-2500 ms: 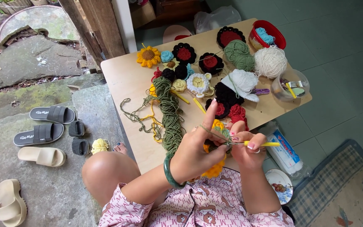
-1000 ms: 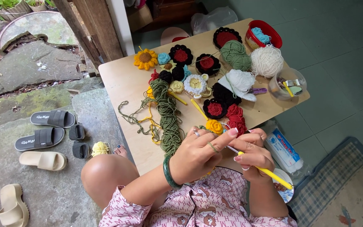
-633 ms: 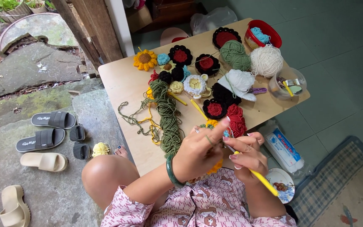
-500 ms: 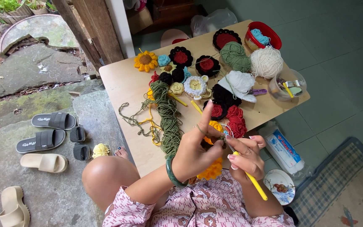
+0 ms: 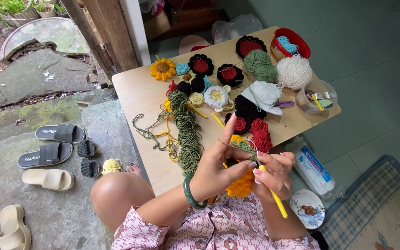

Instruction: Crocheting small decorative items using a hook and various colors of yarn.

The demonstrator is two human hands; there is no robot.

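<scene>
The surface (image 5: 144,92) stands ahead of the person, its near edge over the knees. Both hands meet above that edge: the left hand (image 5: 218,169) beside the right hand (image 5: 274,173), the crochet piece (image 5: 240,183) between and under them, the hook (image 5: 274,196) slanting back from the right hand toward the body. A long crocheted cord (image 5: 186,134) runs up the middle of the surface. Behind it lie crocheted flowers (image 5: 200,65) in a loose row. To the right sit two yarn balls (image 5: 276,69) side by side, a bowl (image 5: 297,39) behind them (yarn inside). A clear tub (image 5: 332,90) sits at the right corner. Sandals (image 5: 54,143) lie on the floor far left; a small plate (image 5: 306,208) lies on the floor to the right.
</scene>
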